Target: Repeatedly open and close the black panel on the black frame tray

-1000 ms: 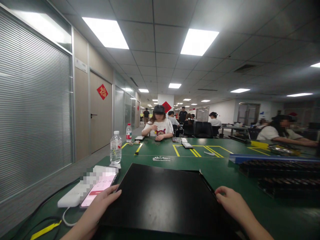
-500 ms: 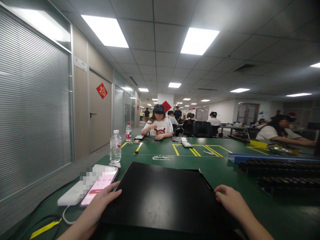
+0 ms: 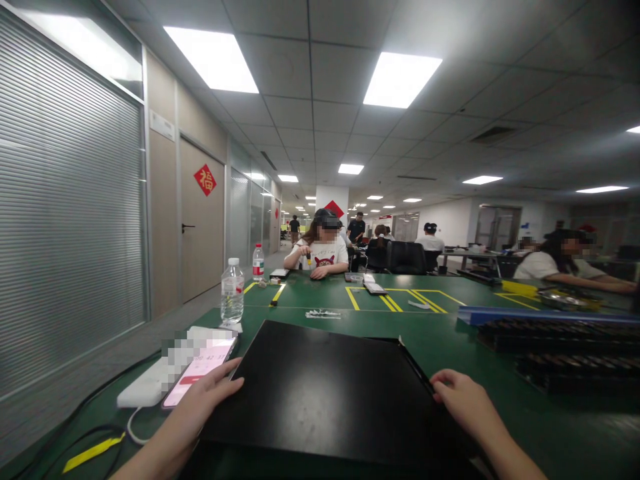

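Both grips clasp the black board (image 3: pixel 325 387) lying at the near edge of the worktop (image 3: pixel 450 340), left hand (image 3: pixel 210 395) on its left side beside the phone (image 3: pixel 199 371), right hand (image 3: pixel 463 403) on its right, likely to keep it level.

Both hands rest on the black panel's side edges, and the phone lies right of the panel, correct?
No. The head view shows the phone lying left of the panel, beside the left hand. That hand and the right hand do rest on the panel's side edges.
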Demonstrator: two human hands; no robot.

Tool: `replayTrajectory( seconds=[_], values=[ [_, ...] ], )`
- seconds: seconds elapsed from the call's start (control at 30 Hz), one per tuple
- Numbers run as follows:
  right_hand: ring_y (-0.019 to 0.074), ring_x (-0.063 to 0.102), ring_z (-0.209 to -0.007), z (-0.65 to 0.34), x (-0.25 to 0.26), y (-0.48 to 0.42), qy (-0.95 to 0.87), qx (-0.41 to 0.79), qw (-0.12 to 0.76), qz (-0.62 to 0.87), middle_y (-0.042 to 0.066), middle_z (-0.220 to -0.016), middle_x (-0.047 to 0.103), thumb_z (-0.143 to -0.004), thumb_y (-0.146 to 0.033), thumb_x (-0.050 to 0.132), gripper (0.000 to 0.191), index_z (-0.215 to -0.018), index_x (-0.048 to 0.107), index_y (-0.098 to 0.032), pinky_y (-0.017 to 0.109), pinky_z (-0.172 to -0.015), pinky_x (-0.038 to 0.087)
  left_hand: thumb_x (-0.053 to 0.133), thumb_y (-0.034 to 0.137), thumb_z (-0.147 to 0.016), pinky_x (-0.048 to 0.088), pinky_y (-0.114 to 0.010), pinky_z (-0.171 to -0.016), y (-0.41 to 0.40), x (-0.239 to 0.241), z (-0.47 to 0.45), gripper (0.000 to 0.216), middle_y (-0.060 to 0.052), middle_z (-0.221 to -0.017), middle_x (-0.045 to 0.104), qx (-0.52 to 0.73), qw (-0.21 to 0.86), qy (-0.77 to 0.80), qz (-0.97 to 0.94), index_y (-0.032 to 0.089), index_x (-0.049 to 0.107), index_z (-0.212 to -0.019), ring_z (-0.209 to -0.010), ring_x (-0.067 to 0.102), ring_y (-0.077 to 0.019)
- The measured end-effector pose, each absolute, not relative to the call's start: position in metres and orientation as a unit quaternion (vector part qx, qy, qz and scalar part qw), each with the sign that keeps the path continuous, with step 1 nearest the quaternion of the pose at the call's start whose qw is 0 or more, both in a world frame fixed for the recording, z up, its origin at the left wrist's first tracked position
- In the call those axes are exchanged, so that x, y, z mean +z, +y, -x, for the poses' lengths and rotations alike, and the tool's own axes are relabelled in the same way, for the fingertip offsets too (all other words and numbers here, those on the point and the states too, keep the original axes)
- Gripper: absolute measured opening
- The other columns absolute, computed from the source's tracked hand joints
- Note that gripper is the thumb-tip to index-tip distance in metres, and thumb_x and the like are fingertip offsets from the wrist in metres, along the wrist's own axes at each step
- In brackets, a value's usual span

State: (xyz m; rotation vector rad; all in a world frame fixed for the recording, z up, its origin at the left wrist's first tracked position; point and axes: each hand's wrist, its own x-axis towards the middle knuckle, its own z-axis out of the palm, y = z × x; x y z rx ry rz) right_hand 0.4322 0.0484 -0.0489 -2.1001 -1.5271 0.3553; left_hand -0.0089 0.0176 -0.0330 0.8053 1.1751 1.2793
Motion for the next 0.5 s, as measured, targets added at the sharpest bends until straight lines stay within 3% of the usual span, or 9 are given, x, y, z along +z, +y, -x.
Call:
replayTrajectory(
  seconds=[0.2,0.5],
  values=[
    [0.0178,0.062,-0.067,-0.4319,-0.0489,0.0475,-0.556,0.136,0.262,0.777,0.003,-0.07,0.069,-0.07,-0.029,0.042,0.026,-0.08,0.065,-0.022,0.026,-0.057,0.04,0.073,0.027,-0.057,0.05,-0.035,-0.08,0.0177,-0.0348,0.0119,0.053,-0.011,-0.109,0.066,0.564,0.537,0.515,-0.358,0.016,0.06,-0.108,-0.089,0.065,-0.0267],
    [0.0175,0.062,-0.068,-0.4311,-0.0473,0.0481,-0.553,0.135,0.257,0.781,0.003,-0.073,0.069,-0.069,-0.028,0.042,0.026,-0.08,0.065,-0.023,0.024,-0.056,0.04,0.074,0.027,-0.055,0.05,-0.036,-0.081,0.0182,-0.0351,0.0116,0.054,-0.013,-0.107,0.066,0.569,0.53,0.518,-0.356,0.015,0.062,-0.106,-0.089,0.065,-0.0278]
  ],
)
